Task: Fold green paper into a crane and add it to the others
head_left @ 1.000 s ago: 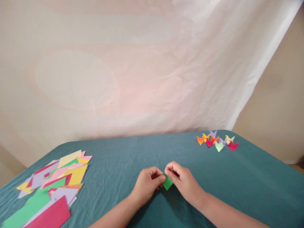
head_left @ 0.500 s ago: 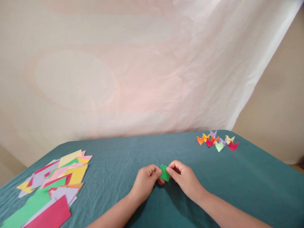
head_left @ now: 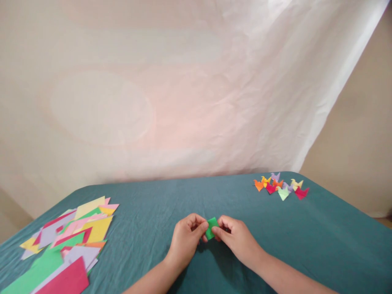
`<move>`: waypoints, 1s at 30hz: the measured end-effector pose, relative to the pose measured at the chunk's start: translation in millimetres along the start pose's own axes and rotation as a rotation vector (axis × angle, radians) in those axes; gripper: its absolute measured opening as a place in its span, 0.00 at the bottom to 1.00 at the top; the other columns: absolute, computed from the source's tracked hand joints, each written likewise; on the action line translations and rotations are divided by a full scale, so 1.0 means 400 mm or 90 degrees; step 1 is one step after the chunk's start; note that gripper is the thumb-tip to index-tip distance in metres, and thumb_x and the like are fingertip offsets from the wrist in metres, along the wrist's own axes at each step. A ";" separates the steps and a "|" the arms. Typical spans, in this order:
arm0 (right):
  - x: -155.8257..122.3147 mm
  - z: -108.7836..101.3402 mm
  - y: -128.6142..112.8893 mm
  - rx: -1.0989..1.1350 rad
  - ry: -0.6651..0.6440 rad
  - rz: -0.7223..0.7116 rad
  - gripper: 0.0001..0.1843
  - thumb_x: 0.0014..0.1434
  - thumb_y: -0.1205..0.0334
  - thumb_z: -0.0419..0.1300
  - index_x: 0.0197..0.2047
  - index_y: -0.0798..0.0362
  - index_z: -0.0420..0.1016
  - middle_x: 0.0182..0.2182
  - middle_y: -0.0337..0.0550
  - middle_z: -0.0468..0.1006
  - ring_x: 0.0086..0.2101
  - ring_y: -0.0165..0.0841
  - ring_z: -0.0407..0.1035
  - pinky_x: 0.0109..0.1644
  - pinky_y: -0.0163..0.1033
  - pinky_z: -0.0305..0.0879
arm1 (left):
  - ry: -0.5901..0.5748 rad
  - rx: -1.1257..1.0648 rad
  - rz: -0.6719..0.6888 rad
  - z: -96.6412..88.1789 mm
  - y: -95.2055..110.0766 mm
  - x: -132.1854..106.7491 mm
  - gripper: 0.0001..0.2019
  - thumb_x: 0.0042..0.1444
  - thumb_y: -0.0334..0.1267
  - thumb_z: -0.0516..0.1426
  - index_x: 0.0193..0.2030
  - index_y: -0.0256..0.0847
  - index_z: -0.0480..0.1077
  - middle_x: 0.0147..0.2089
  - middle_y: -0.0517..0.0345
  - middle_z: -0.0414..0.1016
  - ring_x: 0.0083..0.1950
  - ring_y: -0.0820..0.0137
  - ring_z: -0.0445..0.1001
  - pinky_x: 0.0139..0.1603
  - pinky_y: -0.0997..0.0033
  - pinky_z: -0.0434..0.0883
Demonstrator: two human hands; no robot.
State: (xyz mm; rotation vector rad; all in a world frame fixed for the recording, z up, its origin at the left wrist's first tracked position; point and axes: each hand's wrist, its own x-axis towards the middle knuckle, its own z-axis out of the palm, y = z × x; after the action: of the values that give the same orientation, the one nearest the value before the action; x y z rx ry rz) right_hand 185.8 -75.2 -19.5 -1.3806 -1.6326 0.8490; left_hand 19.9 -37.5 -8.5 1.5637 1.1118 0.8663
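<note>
Between my two hands is a small folded piece of green paper (head_left: 211, 228), held a little above the table. My left hand (head_left: 189, 237) pinches its left edge between thumb and fingers. On the opposite edge, my right hand (head_left: 236, 236) grips it with the thumb on the near face. Fingertips cover both sides of the paper, so its exact folds are partly hidden.
A loose pile of coloured paper sheets (head_left: 97, 228) spreads over the left of the table. Several small folded paper birds (head_left: 283, 192) stand at the back right. A dark green cloth (head_left: 147, 228) covers the table; a pale sheet (head_left: 183, 102) hangs behind.
The green paper has been turned between my fingers, its top now leaning right. My right fingers have shifted their hold on it. The view has tipped slightly upward.
</note>
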 end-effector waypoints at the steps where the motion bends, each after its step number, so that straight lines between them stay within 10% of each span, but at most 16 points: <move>1: 0.000 0.000 0.002 -0.004 -0.003 0.000 0.14 0.60 0.60 0.55 0.24 0.53 0.63 0.21 0.33 0.69 0.24 0.28 0.61 0.29 0.32 0.54 | -0.005 -0.008 -0.002 0.001 -0.002 0.001 0.11 0.52 0.45 0.57 0.29 0.38 0.69 0.18 0.61 0.71 0.19 0.75 0.65 0.22 0.77 0.60; 12: 0.001 -0.006 0.011 0.047 0.065 -0.008 0.16 0.63 0.52 0.52 0.29 0.53 0.66 0.22 0.34 0.69 0.25 0.29 0.63 0.30 0.32 0.57 | -0.102 -0.035 -0.035 0.000 -0.010 0.008 0.11 0.53 0.44 0.55 0.29 0.37 0.67 0.26 0.54 0.77 0.24 0.71 0.73 0.22 0.77 0.62; 30: 0.010 0.006 0.019 0.047 0.009 0.023 0.12 0.57 0.58 0.58 0.25 0.55 0.67 0.22 0.36 0.73 0.25 0.28 0.64 0.29 0.31 0.57 | -0.013 -0.051 -0.015 0.004 -0.017 0.008 0.12 0.51 0.45 0.58 0.28 0.36 0.67 0.25 0.57 0.75 0.22 0.74 0.70 0.22 0.77 0.62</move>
State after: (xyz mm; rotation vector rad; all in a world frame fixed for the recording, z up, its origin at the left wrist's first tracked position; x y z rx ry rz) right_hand 186.6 -69.9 -26.8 -1.3657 -1.5548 0.9094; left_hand 20.5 -34.4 -15.6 1.4874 1.0667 0.8669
